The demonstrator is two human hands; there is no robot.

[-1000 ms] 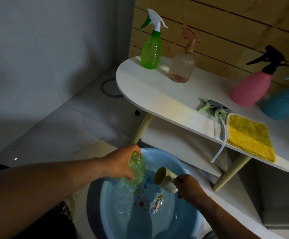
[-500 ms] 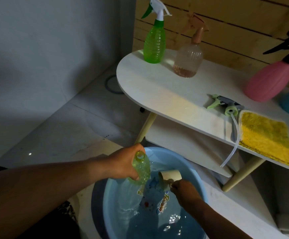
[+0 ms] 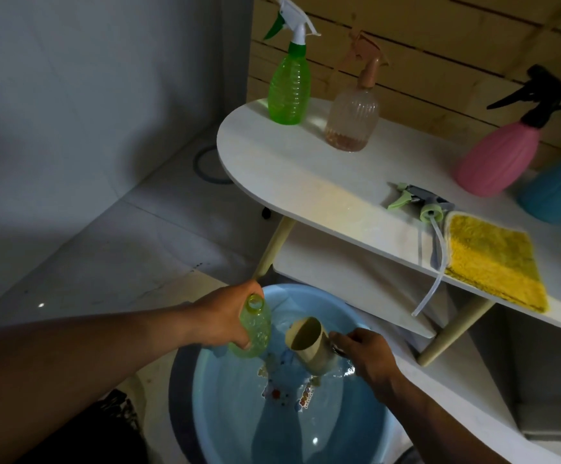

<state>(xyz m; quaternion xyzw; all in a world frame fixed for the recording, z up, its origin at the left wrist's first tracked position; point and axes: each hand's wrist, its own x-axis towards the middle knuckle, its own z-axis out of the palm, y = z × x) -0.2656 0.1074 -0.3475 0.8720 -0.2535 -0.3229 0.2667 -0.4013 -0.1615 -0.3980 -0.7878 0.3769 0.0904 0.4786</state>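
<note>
My left hand [image 3: 224, 321] grips a small yellow-green bottle [image 3: 254, 328] with no cap, held upright over a blue basin [image 3: 356, 316] of water on the floor. My right hand [image 3: 367, 354] holds a beige cup [image 3: 311, 346] by its handle, tilted with its mouth toward the bottle, just right of it. The cup's base hangs just above the water. A loose green spray head [image 3: 419, 202] with a clear tube lies on the white table [image 3: 306, 175] above.
On the table stand a green spray bottle [image 3: 289, 85], a clear pinkish one [image 3: 352, 118], a pink one [image 3: 496, 155] and a blue one [image 3: 560, 192]. A yellow cloth [image 3: 493, 262] lies near the table's front edge. A lower shelf [image 3: 346, 283] overhangs the basin.
My right hand dipped the cup into the water and has lifted it again, tilted toward the bottle. The bottle has stayed in my left hand over the basin.
</note>
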